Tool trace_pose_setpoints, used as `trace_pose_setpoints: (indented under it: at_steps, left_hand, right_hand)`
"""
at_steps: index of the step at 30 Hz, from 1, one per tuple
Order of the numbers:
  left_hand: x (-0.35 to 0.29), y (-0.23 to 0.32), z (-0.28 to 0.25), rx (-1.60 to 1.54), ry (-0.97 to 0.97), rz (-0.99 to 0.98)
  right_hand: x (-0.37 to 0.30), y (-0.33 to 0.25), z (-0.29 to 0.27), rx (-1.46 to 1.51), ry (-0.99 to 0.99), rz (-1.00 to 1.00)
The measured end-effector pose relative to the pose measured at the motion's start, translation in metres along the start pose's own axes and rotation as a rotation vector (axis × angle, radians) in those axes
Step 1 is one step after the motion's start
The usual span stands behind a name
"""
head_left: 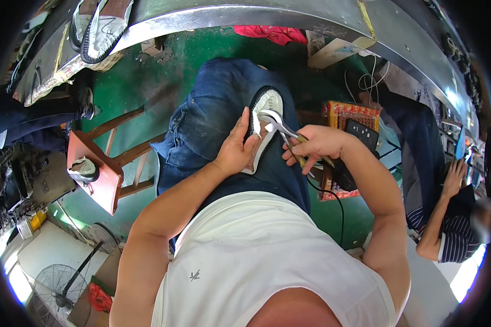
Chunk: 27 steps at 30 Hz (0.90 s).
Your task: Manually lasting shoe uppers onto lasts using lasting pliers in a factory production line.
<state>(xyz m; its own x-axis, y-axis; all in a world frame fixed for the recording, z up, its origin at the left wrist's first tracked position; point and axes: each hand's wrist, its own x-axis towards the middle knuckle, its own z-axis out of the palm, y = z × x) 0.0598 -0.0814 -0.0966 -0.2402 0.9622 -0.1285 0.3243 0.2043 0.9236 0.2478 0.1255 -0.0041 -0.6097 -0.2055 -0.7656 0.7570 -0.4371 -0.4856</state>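
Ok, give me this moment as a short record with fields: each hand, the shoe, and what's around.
left hand: left hand pressed flat on the shoe, steadying it on the lap
right hand: right hand gripping the handles of metal pincers
pincers: head set at the shoe's edge near its far end
shoe: shoe lies sole side up on the blue-trousered thigh, pale with a dark rim
left side: wooden stool with another shoe on it
right side: another person's arm in a striped sleeve
floor: green floor
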Motion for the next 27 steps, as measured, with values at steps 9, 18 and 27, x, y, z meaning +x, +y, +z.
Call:
trace_pose_setpoints:
  at_steps: [9, 18, 27]
  left_hand:
    - [0.003, -0.002, -0.008, 0.123, 0.034, 0.081]
    - [0.014, 0.021, -0.013, 0.371, -0.146, 0.013]
    - [0.013, 0.026, -0.011, 0.422, -0.3, -0.048]
  right_hand:
    - [0.05, 0.03, 0.054, -0.176, 0.414, -0.229]
    - [0.02, 0.052, 0.034, 0.3, 0.119, -0.151]
    - [0.027, -0.006, 0.032, -0.861, 0.698, -0.371]
